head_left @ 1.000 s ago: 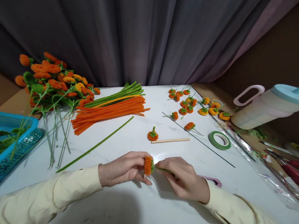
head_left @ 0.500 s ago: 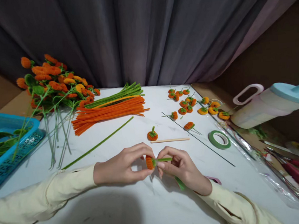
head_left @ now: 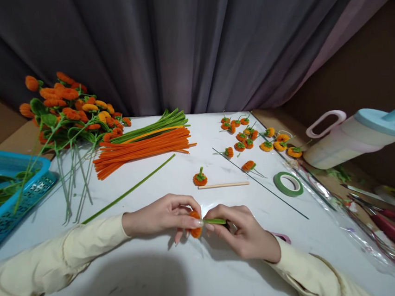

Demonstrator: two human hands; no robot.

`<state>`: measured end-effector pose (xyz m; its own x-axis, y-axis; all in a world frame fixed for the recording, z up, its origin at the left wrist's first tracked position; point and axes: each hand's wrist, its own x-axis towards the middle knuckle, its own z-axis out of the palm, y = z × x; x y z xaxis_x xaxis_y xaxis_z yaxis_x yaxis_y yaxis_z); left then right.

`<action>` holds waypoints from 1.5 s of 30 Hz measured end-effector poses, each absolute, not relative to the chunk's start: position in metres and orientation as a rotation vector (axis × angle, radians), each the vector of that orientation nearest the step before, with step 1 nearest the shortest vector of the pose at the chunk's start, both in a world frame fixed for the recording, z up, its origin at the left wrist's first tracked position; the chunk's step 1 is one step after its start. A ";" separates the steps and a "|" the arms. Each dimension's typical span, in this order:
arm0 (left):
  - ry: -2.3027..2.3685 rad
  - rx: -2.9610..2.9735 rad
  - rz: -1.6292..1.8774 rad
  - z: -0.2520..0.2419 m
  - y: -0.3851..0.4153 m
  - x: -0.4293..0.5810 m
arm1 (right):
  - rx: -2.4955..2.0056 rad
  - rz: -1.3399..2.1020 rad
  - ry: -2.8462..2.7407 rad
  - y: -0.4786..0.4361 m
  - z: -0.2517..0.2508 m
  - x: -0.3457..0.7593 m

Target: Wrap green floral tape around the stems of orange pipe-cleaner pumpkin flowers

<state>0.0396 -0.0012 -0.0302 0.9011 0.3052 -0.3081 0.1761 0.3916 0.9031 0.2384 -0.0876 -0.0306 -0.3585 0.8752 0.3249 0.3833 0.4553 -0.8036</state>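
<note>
Holding the orange flower (head_left: 196, 232) between them, my left hand (head_left: 167, 216) pinches its head, my right hand (head_left: 246, 234) its green stem (head_left: 215, 221).

A white tabletop (head_left: 232, 289) carries an orange bundle of fuzzy stems (head_left: 142, 151) beside a green bundle (head_left: 165, 122), a single green stem (head_left: 131, 188) slanting before them. One orange flower head (head_left: 200, 180) sits just behind a wooden stick (head_left: 223, 185). Rightward lie a thin dark wire (head_left: 275, 194), a green tape roll (head_left: 278, 188) and small orange flowers (head_left: 241, 137).
</note>
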 end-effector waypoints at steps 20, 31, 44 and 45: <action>0.570 1.100 -0.134 -0.029 0.006 0.040 | -0.640 -0.332 -2.542 -0.083 -0.033 0.239; 0.367 2.210 0.303 -0.005 -0.003 0.036 | -1.194 1.108 -1.829 -0.084 -0.027 0.238; 0.537 1.873 0.072 -0.007 -0.008 0.040 | -1.023 1.019 -2.051 -0.084 -0.026 0.238; 0.574 1.748 0.012 -0.007 -0.008 0.040 | -0.993 0.933 -2.112 -0.084 -0.027 0.239</action>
